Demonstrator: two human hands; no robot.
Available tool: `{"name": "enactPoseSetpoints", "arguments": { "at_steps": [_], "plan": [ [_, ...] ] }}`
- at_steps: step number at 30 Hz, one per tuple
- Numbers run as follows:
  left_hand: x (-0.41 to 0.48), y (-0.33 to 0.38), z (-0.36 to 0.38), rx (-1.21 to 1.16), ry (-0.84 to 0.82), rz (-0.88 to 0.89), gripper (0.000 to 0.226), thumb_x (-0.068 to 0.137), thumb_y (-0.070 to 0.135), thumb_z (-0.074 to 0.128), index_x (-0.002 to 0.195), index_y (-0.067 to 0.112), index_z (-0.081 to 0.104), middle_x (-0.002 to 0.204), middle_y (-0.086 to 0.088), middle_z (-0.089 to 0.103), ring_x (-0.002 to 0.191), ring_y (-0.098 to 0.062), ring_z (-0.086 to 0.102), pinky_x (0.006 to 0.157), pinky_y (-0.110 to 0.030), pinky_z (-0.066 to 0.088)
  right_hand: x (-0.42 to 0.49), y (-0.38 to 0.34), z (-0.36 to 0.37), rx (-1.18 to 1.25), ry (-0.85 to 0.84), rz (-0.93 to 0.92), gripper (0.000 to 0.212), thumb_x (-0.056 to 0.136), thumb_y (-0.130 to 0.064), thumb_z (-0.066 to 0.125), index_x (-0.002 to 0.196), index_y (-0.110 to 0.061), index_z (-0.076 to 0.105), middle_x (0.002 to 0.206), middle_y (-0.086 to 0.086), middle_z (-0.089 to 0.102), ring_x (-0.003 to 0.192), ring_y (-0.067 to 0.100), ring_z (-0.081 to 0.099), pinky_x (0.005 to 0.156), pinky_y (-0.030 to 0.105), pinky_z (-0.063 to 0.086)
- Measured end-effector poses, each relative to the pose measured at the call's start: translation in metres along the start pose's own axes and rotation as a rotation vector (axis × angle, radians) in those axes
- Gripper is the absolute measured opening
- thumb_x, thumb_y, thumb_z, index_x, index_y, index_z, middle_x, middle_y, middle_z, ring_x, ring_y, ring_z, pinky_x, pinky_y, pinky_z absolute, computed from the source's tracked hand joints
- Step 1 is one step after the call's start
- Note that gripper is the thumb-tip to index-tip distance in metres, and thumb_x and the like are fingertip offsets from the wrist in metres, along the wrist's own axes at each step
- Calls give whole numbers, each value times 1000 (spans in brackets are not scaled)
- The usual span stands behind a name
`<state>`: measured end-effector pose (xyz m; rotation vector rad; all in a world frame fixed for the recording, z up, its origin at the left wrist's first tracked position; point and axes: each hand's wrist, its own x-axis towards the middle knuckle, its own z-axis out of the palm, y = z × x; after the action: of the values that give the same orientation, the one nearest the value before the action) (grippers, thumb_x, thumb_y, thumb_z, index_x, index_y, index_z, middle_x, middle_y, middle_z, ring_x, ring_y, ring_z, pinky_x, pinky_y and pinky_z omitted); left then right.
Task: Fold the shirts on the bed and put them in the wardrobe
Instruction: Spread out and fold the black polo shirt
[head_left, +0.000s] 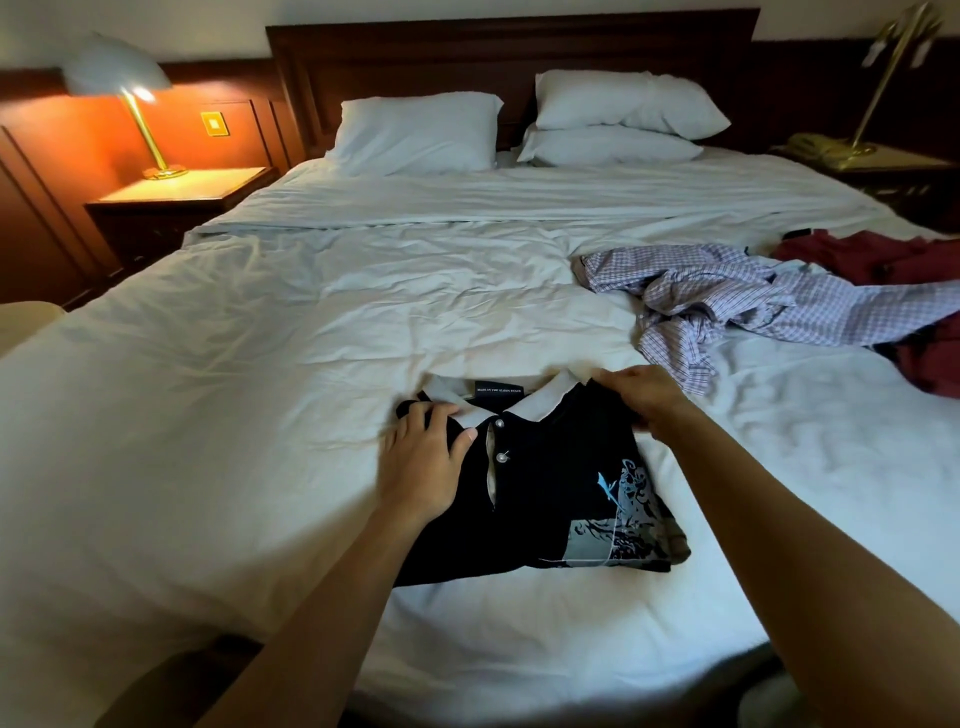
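Observation:
A black polo shirt (550, 499) with a white collar and a pale print lies folded into a rectangle near the bed's front edge. My left hand (423, 462) lies on its left shoulder, fingers spread toward the collar. My right hand (644, 392) grips the shirt's right shoulder edge, fingers curled over the fabric. A crumpled checked shirt (727, 296) lies unfolded at the right of the bed. A dark red garment (893, 260) is heaped beside and partly under it at the far right.
The white bed (311, 322) has three pillows (415, 132) against a dark wooden headboard. A lit lamp (119, 78) stands on the left nightstand (182, 195). A brass lamp (883, 78) and a telephone stand on the right nightstand. No wardrobe is in view.

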<state>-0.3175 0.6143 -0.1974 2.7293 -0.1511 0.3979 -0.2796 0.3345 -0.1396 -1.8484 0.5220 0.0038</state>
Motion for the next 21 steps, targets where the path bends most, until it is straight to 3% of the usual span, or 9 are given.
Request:
{"name": "enactPoseSetpoints", "arguments": {
  "at_steps": [3,7,9,11,15,18,21],
  "plan": [
    [0,-1,1,-7,0,5,42,100,53,43,134,30,52,133,0,49,126,-25,46,107,-39,32,9,-14,3,19,-12,-40,22,83,-12,78,102,-8,68,83,8,66,74,21,63,48,23,51],
    [1,-2,1,-8,-2,5,42,100,53,43,134,30,52,133,-1,49,126,-25,46,106,-39,32,23,-12,6,218,52,31,13,90,-3,67,100,-12,67,104,15,68,92,27,66,69,32,59],
    [2,-2,1,1,-18,0,43,100,54,41,135,30,50,134,-1,48,127,-25,45,107,-39,31,27,2,6,-3,87,8,23,89,-5,65,112,-9,66,111,20,67,95,33,67,73,38,60],
    [2,-3,1,-2,-30,-1,44,101,54,40,137,31,49,136,-1,47,129,-25,44,108,-40,31,15,5,2,-228,122,-69,29,90,-9,60,119,-10,63,112,19,66,91,32,66,63,31,55],
    [4,-5,3,6,-45,5,46,102,54,35,140,32,46,141,0,45,132,-25,43,111,-42,29,-28,-8,-8,-446,127,-193,44,93,-37,59,129,-12,55,121,19,64,115,35,58,96,40,48],
    [4,-6,4,10,-53,1,47,102,55,33,141,33,45,143,1,43,134,-24,41,112,-42,29,-73,1,-6,-611,-14,-166,66,89,-58,60,136,-13,49,126,17,62,120,34,56,94,38,44],
    [3,-5,3,-1,-53,1,47,102,54,33,142,32,46,144,1,43,135,-24,41,112,-42,29,-96,18,0,-607,42,-279,52,92,-39,66,134,-11,54,124,14,65,117,33,59,94,37,45]
  ]
}}
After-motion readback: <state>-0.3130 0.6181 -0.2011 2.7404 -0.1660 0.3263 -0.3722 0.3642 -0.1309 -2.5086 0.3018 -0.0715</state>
